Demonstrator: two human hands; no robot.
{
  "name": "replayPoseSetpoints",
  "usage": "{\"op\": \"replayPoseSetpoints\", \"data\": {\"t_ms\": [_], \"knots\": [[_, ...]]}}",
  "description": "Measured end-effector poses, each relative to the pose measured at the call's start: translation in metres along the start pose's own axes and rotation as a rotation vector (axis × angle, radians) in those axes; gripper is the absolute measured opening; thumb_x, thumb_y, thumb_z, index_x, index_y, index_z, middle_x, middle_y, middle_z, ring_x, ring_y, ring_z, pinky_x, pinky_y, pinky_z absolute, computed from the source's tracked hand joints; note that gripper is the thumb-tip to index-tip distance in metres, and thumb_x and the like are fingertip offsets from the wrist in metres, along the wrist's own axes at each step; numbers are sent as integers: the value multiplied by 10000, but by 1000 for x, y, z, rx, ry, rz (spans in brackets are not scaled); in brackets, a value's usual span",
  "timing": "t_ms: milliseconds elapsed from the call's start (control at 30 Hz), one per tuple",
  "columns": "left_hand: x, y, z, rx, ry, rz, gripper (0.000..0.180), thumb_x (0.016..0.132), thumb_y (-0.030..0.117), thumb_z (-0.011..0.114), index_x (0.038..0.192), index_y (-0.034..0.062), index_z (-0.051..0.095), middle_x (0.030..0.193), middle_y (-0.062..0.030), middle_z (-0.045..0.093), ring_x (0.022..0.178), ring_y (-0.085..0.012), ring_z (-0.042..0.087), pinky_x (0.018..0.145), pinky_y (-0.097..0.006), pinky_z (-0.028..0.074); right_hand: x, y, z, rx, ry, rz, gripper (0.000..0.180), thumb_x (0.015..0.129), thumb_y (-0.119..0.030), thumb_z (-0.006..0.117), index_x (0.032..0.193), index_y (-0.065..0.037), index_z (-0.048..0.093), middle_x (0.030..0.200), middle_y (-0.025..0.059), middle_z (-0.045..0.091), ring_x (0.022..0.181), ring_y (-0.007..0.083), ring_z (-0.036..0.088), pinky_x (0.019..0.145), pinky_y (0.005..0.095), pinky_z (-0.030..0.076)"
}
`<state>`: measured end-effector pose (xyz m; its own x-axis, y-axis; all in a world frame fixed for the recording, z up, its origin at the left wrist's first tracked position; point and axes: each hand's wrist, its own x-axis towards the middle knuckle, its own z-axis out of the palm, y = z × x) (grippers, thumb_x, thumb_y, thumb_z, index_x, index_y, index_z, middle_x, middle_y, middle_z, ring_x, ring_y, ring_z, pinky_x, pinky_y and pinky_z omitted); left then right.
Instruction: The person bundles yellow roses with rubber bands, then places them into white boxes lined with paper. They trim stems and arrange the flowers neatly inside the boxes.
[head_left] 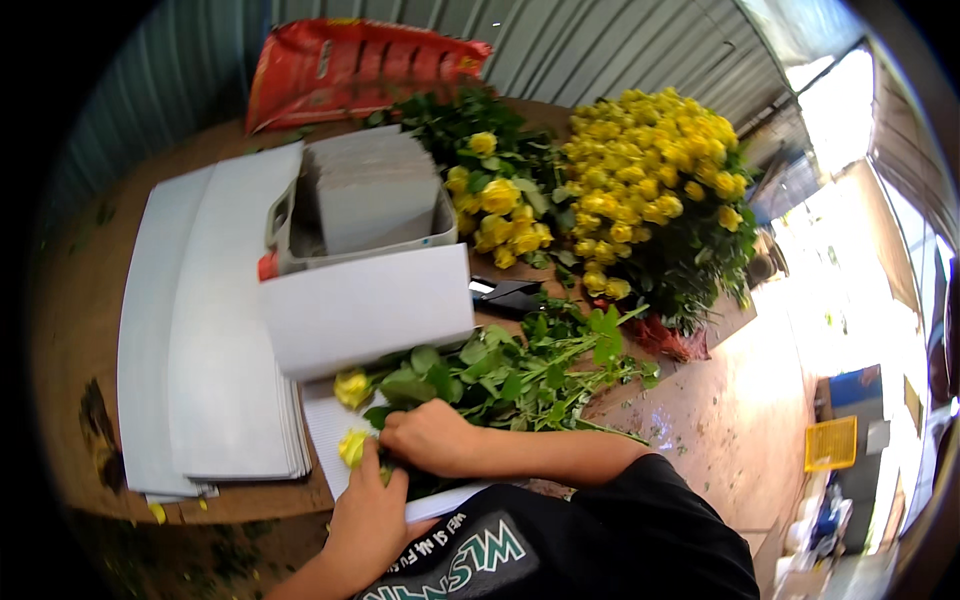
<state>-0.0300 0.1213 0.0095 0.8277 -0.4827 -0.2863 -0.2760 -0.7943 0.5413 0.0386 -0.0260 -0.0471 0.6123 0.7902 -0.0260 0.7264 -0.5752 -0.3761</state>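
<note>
Two yellow roses, a farther rose [351, 389] and a nearer rose [351, 448], lie with their heads at the left end of a bed of leafy green stems [500, 375]. Beneath them is a white corrugated cardboard sheet [322, 425]. My left hand [365, 510] is closed just below the nearer rose's head, with thumb and fingers around its upper stem. My right hand [432, 438] crosses in from the right and is closed beside that rose, among the leaves. What its fingers hold is hidden.
A white board [370, 310] leans against a grey bin [285, 245] holding stacked sheets [375, 195]. Large white sheets [230, 350] are piled on the left. Beyond lie a black tool [508, 296], a small rose bunch [500, 215], a big yellow rose heap [650, 170] and a red bag [360, 75].
</note>
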Motion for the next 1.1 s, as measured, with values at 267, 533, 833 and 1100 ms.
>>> {"op": "replayPoseSetpoints", "data": {"t_ms": [267, 533, 833, 1100], "knots": [[-4, 4, 0, 89, 14, -36, 533, 571, 293, 752, 941, -23, 534, 1198, -350, 345, 1030, -437, 456, 836, -415, 421, -51, 104, -128, 252, 791, 496, 156, 748, -121, 597, 899, -104, 631, 781, 62, 625, 647, 168, 594, 591, 281, 481], [3, 4, 4, 182, 14, 5, 510, 555, 305, 757, 939, 29, 565, 1209, -315, 350, 991, -401, 459, 815, -413, 424, -251, 351, -48, -266, 350, 1366, 270, 710, -84, 499, 954, -114, 610, 1012, 179, 563, 925, 325, 551, 794, 407, 452], [2, 3, 1, 199, -18, -2, 480, 599, 301, 720, 982, 58, 563, 1247, -281, 335, 997, -414, 456, 807, -409, 426, -287, 371, -32, -295, 1021, 953, 345, 639, -35, 573, 979, -95, 580, 900, 94, 589, 913, 257, 525, 811, 319, 430], [-1, 2, 4, 201, 27, 32, 487, 554, 318, 755, 895, 19, 578, 1207, -317, 343, 992, -413, 442, 812, -416, 420, -295, 301, -96, 687, 1495, 504, 289, 762, -13, 611, 1040, -67, 553, 924, 4, 604, 798, 97, 576, 675, 212, 468]]}}
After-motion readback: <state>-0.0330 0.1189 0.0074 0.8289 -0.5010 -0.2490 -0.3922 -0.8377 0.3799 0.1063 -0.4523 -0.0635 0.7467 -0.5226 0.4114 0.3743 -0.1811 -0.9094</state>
